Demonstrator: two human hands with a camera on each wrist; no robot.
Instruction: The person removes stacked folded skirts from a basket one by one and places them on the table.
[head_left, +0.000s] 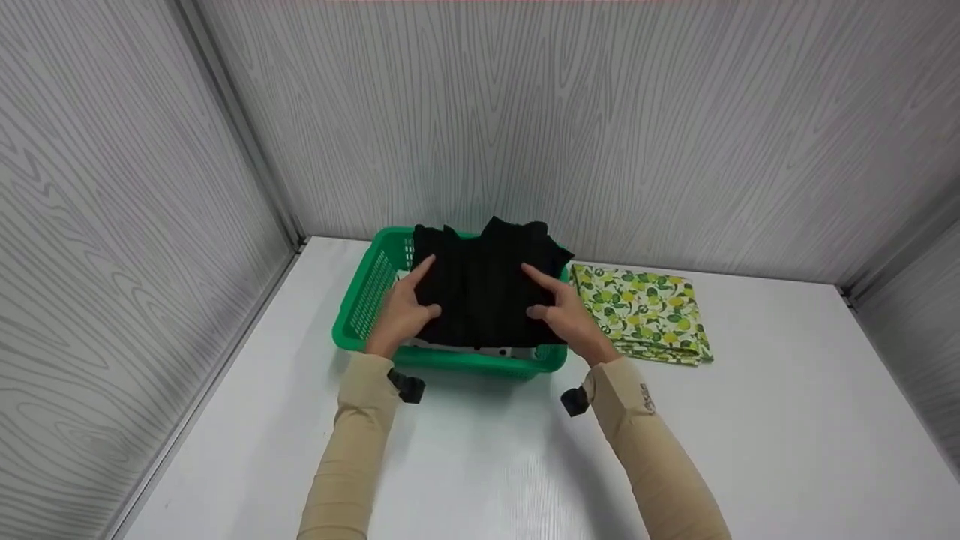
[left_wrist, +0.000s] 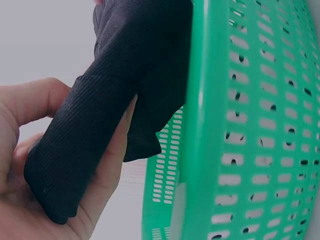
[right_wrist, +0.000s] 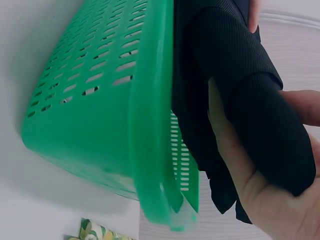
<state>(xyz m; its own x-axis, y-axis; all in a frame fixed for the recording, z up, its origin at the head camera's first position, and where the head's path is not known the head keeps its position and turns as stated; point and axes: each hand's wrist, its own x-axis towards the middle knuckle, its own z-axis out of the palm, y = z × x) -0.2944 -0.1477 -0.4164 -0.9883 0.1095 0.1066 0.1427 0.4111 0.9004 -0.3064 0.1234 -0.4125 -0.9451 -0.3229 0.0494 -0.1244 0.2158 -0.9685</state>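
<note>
A folded black cloth (head_left: 480,292), perhaps a garment, is held over a green plastic basket (head_left: 465,361). My left hand (head_left: 401,311) grips its left side, thumb on top and fingers beneath. On the right side my right hand (head_left: 566,311) grips it the same way. In the left wrist view the black cloth (left_wrist: 85,135) lies between thumb and fingers, beside the rim of the basket (left_wrist: 200,125). The right wrist view shows the rolled edge of the black cloth (right_wrist: 265,125) in the fingers, close to the basket (right_wrist: 150,115). White dotted fabric (head_left: 487,350) shows inside the basket beneath the cloth.
A folded cloth with a lemon and leaf print (head_left: 641,311) lies right of the basket on the white table (head_left: 480,465). Grey wood-patterned panels (head_left: 525,112) stand behind and at both sides. Dark wrist cameras (head_left: 409,388) sit at both cuffs.
</note>
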